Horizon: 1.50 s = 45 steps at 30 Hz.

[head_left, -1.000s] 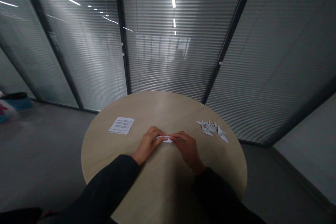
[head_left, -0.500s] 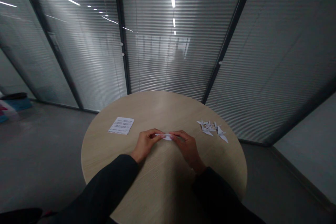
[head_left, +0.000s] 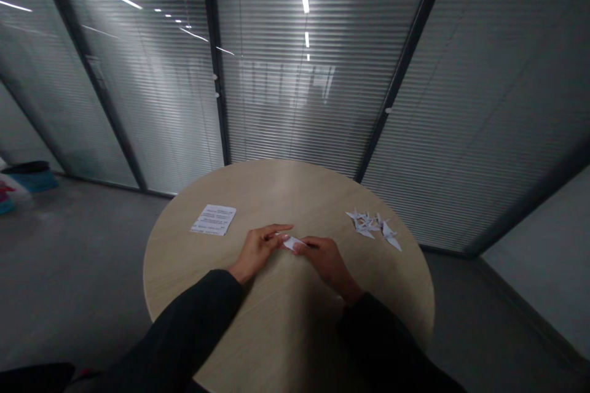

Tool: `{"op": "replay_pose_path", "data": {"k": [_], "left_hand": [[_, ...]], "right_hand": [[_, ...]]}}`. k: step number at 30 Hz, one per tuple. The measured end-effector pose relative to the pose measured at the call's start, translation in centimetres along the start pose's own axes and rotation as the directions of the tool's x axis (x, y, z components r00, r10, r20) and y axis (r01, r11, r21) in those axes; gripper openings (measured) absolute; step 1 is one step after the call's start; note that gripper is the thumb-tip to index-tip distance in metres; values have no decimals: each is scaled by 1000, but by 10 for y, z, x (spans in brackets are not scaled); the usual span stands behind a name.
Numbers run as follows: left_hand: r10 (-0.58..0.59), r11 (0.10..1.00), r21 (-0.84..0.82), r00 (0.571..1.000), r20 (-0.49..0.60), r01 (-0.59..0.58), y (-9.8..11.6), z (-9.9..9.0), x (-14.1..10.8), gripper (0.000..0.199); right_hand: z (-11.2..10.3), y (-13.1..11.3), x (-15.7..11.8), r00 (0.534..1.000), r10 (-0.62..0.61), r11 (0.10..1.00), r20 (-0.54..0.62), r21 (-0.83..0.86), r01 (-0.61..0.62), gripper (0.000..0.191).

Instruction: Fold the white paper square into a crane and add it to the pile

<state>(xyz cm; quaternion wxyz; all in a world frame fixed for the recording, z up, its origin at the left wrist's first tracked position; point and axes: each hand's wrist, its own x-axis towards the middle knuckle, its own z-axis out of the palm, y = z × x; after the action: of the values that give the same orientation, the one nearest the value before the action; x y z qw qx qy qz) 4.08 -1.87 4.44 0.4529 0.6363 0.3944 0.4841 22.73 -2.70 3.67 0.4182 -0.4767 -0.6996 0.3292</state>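
Note:
A small folded piece of white paper [head_left: 291, 242] is held between my two hands over the middle of the round table. My left hand [head_left: 259, 250] pinches its left end, with the index finger stretched out above it. On the other side, my right hand [head_left: 325, 261] grips the right end between thumb and fingers. The paper is tilted, its right end lower, and its ends are partly hidden by my fingers. Several folded paper cranes [head_left: 364, 223] lie in a cluster to the right. To the left rests a stack of printed paper sheets [head_left: 214, 220].
The round wooden table [head_left: 286, 181] stands close to a glass partition with blinds [head_left: 295, 116]. Dark frame posts [head_left: 220, 104] divide the glass. On the floor at far left are blue bins [head_left: 34, 178]. A pale wall [head_left: 544, 270] rises at right.
The paper has turned from level to tilted, right end down. My left index finger has lifted and straightened, and my right fingers have moved slightly lower.

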Motion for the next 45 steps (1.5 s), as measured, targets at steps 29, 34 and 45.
{"op": "replay_pose_path", "data": {"k": [29, 34, 45], "left_hand": [[-145, 975, -177, 988, -54, 133, -3, 6, 6, 46], [-192, 971, -156, 979, -64, 180, -3, 6, 7, 48], [-180, 969, -165, 983, 24, 182, -3, 9, 5, 40]], "right_hand": [[13, 3, -1, 999, -16, 1000, -44, -3, 15, 29], [14, 0, -2, 999, 13, 996, -35, 92, -10, 20], [8, 0, -1, 1000, 24, 987, -19, 158, -21, 21]]}}
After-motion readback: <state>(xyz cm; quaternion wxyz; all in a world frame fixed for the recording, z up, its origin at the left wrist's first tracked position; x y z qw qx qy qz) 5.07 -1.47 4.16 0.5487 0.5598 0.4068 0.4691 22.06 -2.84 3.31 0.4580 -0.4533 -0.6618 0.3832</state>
